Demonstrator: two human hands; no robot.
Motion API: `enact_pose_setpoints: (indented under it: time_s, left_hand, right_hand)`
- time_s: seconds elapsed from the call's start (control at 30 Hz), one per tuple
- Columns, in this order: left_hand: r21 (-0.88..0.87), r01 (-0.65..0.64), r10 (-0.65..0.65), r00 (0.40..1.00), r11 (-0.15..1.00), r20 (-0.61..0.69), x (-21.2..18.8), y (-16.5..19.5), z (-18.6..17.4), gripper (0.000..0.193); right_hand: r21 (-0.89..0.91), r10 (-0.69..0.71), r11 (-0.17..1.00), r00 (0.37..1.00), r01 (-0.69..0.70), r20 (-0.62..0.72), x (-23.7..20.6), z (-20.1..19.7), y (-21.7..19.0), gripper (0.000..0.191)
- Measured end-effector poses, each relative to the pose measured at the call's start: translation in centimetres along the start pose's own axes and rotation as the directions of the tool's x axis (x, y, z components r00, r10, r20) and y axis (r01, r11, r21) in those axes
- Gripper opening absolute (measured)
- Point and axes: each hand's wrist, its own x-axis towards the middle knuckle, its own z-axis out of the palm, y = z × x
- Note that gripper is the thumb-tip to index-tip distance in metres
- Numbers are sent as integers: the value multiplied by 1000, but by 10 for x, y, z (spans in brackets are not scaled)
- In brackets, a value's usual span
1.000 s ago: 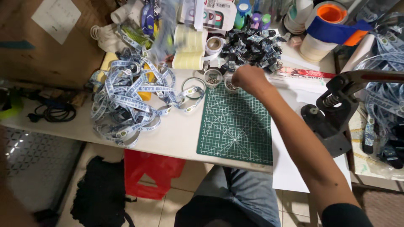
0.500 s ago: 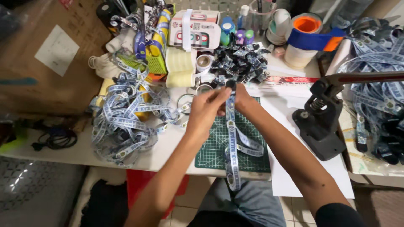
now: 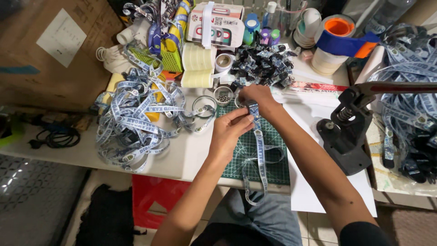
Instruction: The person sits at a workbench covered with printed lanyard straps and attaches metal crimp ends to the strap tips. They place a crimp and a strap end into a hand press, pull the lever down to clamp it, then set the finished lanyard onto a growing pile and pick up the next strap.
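Cluttered white worktable (image 3: pixel 191 155) seen from above, with a tiled floor at the bottom edge and a large brown cardboard box (image 3: pixel 50 50) at upper left. Green gridded cutting mat (image 3: pixel 273 159) lies at the near edge of the table, directly under both hands. Left hand (image 3: pixel 230 134) is closed in a pinch, thumb and fingers gripping the upper end of a blue and white printed fabric lanyard strap (image 3: pixel 260 150). Right hand (image 3: pixel 255 96) is curled shut just above it, fingertips on the same end of the strap, where a small dark fitting sits; the two hands nearly touch. From the grip the strap runs down across the mat, loops once to the right, and hangs off the table edge over the person's grey trousers. Just beside the right hand, at the mat's upper left corner, stands a small round dish of tiny metal pieces (image 3: pixel 223 97). Left of the mat sprawls a tangled heap of matching blue and white straps (image 3: pixel 136 118). Behind the hands lies a mound of small black clips (image 3: pixel 261 68), with pale rolls of tape (image 3: pixel 198 66) to its left. Right of the mat, on a white sheet, stands a black cast-metal hand press (image 3: pixel 346 132), its lever pointing right. Stacked tape rolls with an orange core and blue dispenser (image 3: pixel 339 43) sit at the back right.
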Motion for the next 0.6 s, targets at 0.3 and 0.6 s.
enact_pose_setpoints:
  time_s: [0.3, 0.6]
  left_hand:
    - [-79, 28, -33, 997, 997, -69, -5, -9, -1, 34]
    - [-65, 5, -16, 985, 998, -169, -16, -9, -8, 32]
  right_hand:
    - [142, 64, 988, 998, -60, -27, -3, 9, 7, 21]
    - [817, 293, 576, 926, 29, -239, -69, -16, -4, 19]
